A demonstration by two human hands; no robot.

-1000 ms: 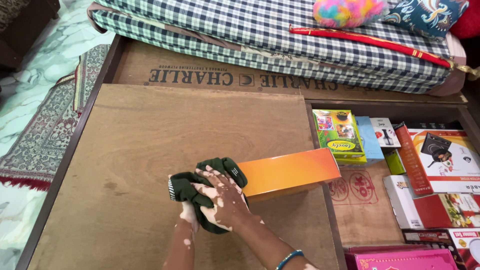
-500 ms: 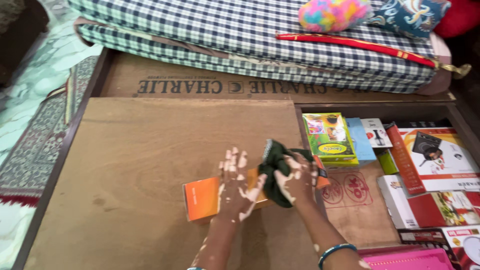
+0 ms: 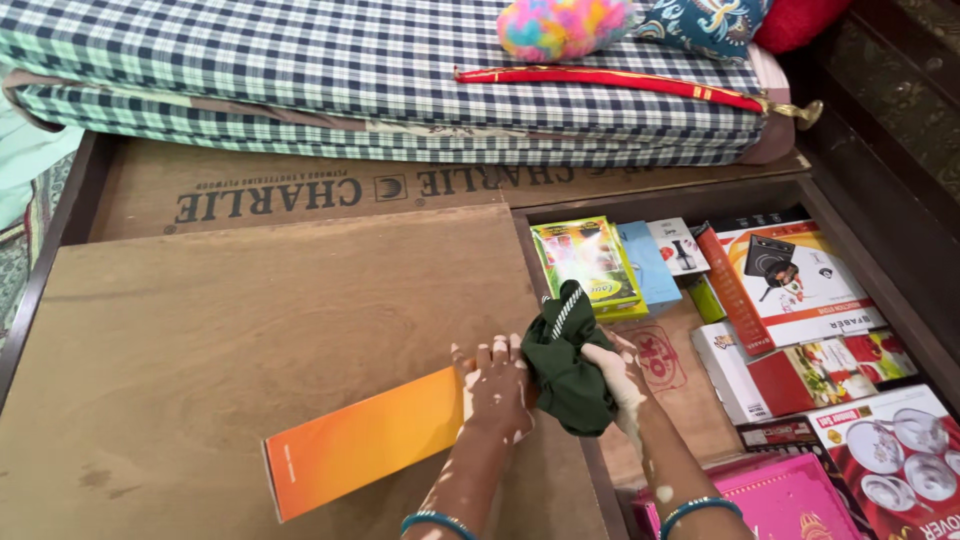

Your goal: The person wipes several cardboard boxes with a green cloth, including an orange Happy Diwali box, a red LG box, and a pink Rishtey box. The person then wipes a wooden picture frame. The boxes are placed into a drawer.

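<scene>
A long orange box point(image 3: 365, 440) lies flat on the plywood board point(image 3: 250, 310), slanting from lower left to upper right. My left hand point(image 3: 497, 385) presses down on the box's right end, fingers spread on its top. My right hand point(image 3: 612, 372) grips a bunched dark green cloth point(image 3: 566, 362) with a striped edge, held against that same end of the box, right beside my left hand. Both wrists wear blue bangles.
Right of the board is an open storage compartment point(image 3: 850, 240) holding several boxes: a green one point(image 3: 587, 262), a light blue one point(image 3: 648, 262), a red-and-white cookware box point(image 3: 790, 280) and a pink box point(image 3: 790, 500). A folded checked mattress point(image 3: 380, 80) lies behind.
My right hand has wiped the cloth along the box from its left end to its right end. My left hand came down onto the box. The view has shifted right.
</scene>
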